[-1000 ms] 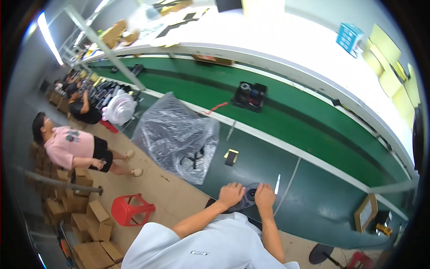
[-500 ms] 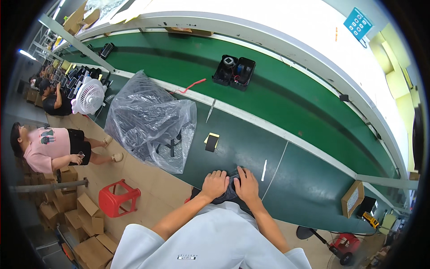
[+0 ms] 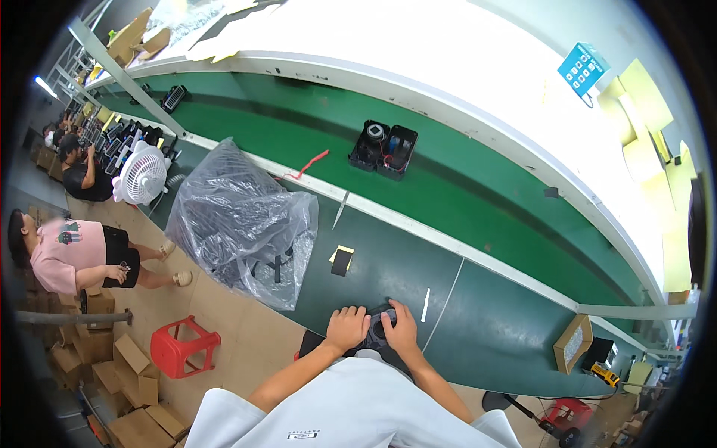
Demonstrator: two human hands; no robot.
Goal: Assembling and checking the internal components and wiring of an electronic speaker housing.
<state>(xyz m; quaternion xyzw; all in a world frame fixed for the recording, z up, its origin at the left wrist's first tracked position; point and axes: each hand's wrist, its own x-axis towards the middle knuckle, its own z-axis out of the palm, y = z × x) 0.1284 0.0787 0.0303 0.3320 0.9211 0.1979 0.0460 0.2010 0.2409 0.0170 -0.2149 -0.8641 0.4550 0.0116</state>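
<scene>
At the near edge of the dark green workbench [image 3: 493, 321], both my hands are on a black plastic part [image 3: 379, 325] with what looks like a rounded opening. My left hand [image 3: 348, 328] is curled over its left side, thumb inward. On the other side, my right hand [image 3: 399, 328] grips it with the thumb laid along its face. My palms hide much of the part. Beyond my left hand lies a small black pad on yellow backing [image 3: 341, 260]. A thin white strip [image 3: 426, 305] rests to the right of my right hand.
Left on the bench sits a large clear bag [image 3: 239, 231] of black parts. On the green belt [image 3: 478, 201] stands an open black housing [image 3: 384, 149] with wires. A fan [image 3: 143, 173], a red stool [image 3: 184, 346], cartons [image 3: 134, 373] and a standing person [image 3: 71, 254] are at left.
The view has shifted, moving the bench items slightly left in the picture. My hands have tilted, and more of the black part's face shows between them.
</scene>
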